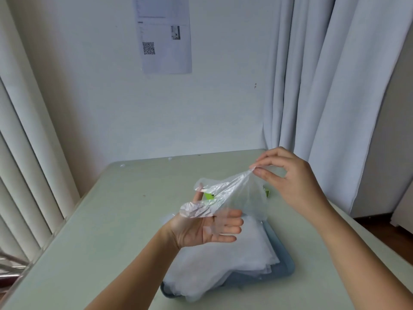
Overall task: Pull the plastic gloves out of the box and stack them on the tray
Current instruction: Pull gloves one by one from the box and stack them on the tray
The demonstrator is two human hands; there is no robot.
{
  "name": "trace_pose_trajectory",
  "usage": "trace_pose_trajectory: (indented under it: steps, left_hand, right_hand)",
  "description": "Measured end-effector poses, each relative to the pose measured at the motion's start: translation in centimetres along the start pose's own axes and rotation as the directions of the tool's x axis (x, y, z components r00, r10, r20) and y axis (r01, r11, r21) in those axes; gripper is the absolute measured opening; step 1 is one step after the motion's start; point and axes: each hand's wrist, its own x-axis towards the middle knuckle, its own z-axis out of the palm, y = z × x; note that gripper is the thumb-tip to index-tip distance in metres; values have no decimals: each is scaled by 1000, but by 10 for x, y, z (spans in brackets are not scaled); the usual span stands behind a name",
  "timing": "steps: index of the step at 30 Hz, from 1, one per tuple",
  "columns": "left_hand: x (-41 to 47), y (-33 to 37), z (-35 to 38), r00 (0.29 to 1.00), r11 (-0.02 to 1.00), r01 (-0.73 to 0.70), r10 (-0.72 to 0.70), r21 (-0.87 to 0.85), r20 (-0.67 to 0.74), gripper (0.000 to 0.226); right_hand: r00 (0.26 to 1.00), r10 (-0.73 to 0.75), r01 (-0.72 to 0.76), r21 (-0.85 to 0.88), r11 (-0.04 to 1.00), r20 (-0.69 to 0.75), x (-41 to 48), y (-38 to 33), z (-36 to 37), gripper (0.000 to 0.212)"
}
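Plastic, thin and see-through, is what the glove (223,193) is made of. It hangs stretched between the two hands, up in the air above the blue tray (283,262). The step now looks like laying this glove down on the pile of gloves (223,265) on the tray, just under the left fingers. To do it well, I think both hands should go down together with the glove pulled flat, so it does not fold or crumple. It should line up with the pile before the fingers let go. Thin plastic can stick to skin, so letting go slowly may help. The right hand (290,182) has its thumb and first finger closed in a small, tight pinch on one end of the glove. Its other fingers curl loosely beside the pinch and hold nothing. The left hand (201,229) is palm up, with its fingers straight and a little spread. The other end of the glove lies over its thumb and across the fingers, and I see no pinch there. Just behind the left fingertips, a bit of the green box (209,195) shows past the glove.
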Motion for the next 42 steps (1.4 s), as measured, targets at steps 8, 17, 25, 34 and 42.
trace_pose_trajectory:
  steps: [8, 17, 25, 34, 42]
  left_hand:
    - [-19, 16, 17, 999, 968, -22, 28, 248, -21, 94]
    - [-33, 43, 49, 967, 954, -48, 119, 296, -226, 72]
    - [-30, 37, 80, 990, 790, -79, 135, 608, -47, 12]
    - [-18, 25, 68, 849, 817, -232, 434, 527, -300, 3]
    - [-16, 24, 72, 791, 905, -388, 425, 176, -439, 24]
  right_hand:
    - [984, -89, 94, -25, 995, 155, -23, -12, -20, 16]
    - [903, 150, -177, 31, 984, 402, -21, -27, -25, 15]
    - [881, 220, -363, 299, 883, 420, -19, -38, -6, 34]
    - [672, 455, -715, 672, 193, 584, -40, -6, 14, 53]
    - [781, 510, -622, 526, 580, 361, -40, -12, 22, 4]
